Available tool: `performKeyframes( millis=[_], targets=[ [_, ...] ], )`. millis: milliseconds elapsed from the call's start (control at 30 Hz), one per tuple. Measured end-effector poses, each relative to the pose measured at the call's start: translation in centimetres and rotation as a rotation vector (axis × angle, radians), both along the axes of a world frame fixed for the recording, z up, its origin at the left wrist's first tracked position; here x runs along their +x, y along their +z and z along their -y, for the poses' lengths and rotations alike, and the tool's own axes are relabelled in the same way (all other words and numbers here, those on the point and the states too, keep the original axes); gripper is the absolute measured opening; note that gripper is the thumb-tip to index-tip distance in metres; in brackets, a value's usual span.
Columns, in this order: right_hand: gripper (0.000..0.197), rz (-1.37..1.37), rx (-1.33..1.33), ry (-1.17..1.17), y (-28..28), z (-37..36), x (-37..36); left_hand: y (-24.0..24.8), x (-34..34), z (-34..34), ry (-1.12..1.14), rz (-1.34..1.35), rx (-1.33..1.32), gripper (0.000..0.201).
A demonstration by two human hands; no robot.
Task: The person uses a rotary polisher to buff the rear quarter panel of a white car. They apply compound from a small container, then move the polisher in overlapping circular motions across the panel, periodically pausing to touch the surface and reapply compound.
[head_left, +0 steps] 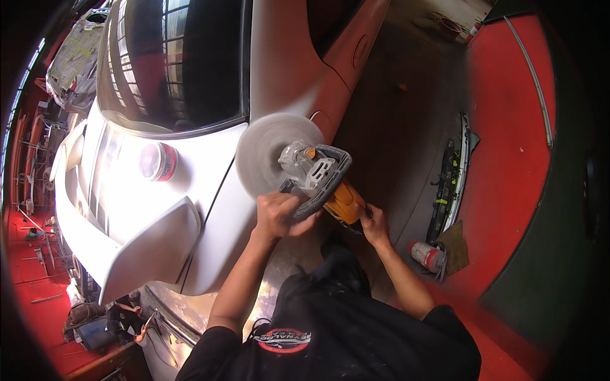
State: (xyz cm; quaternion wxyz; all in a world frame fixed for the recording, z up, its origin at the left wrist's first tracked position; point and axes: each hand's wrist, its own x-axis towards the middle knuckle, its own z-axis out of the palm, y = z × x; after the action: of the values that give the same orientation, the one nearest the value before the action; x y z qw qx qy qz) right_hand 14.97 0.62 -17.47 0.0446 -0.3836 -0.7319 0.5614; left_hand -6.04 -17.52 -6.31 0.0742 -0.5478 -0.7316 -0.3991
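A yellow and grey car polisher (pixel 346 202) rests against the rear side panel of a white car (pixel 279 79). Its round pad (pixel 257 155) is smeared into a pale disc by spinning. My left hand (pixel 278 214) is wrapped round the black loop handle near the head. Farther back, my right hand (pixel 373 223) grips the yellow body; part of its fingers is hidden behind the tool. A small tub with a red label (pixel 157 160) sits on the trunk lid, left of the pad.
The car's rear spoiler (pixel 152 241) rises at the left, below the dark rear window (pixel 175 63). Along the right red wall (pixel 508 95) lie a long bumper-like part (pixel 456 181) and a red and white container (pixel 427 256). Another person (pixel 127 317) is at the lower left.
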Motion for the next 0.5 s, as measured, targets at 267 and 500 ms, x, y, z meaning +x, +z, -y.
performKeyframes(
  millis=[267,500],
  targets=[
    [0.076,-0.117,-0.097,-0.128,-1.4,-8.3,-3.2,-0.5,-3.3,-9.2,0.027,0.028,0.018,0.034],
    [0.082,-0.156,-0.023,0.003,-1.3,-7.1,-1.1,-0.5,-0.2,-5.5,0.08,0.079,0.047,0.034]
  ],
)
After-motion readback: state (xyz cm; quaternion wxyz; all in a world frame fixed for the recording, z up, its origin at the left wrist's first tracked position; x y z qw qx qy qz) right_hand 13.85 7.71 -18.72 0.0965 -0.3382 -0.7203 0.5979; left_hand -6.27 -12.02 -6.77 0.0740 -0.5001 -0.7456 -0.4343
